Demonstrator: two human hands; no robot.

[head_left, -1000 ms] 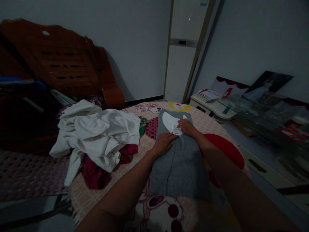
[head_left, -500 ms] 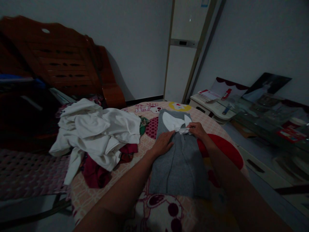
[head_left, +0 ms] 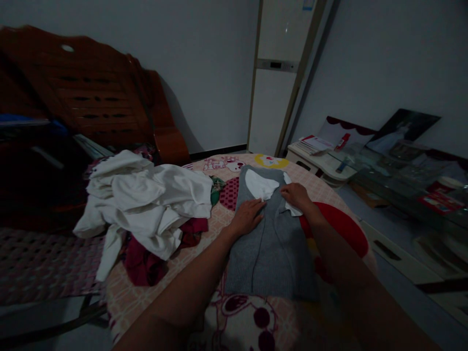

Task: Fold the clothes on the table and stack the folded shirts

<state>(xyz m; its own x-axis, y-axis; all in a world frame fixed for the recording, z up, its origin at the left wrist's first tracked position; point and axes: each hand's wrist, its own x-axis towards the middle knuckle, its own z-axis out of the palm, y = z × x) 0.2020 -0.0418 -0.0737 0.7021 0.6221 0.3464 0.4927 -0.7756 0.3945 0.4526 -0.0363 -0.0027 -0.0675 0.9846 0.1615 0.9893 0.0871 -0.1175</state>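
A grey knitted vest (head_left: 272, 253) lies flat, ribbed hem toward me, on the patterned table cover. At its neck a white collar (head_left: 260, 184) shows, its left part spread over the grey knit. My left hand (head_left: 248, 216) rests on the vest's left side with fingers stretched out, their tips touching the collar's lower tip. On the other side, my right hand (head_left: 295, 195) has its fingers closed on the right part of the collar; white cloth sticks out above and below them. The fingertips' exact hold is partly hidden.
Left on the table cover (head_left: 314, 178) lies a heap of white clothes (head_left: 146, 190), with dark red cloth (head_left: 144, 263) beneath. A wooden chair (head_left: 95, 102) stands behind. To the right are a white cabinet (head_left: 307, 151) and a glass shelf (head_left: 387, 178) holding various items.
My right hand has drawn the white collar's right part away from the middle, out to the right edge of the vest. My left hand has stayed nearly in place.
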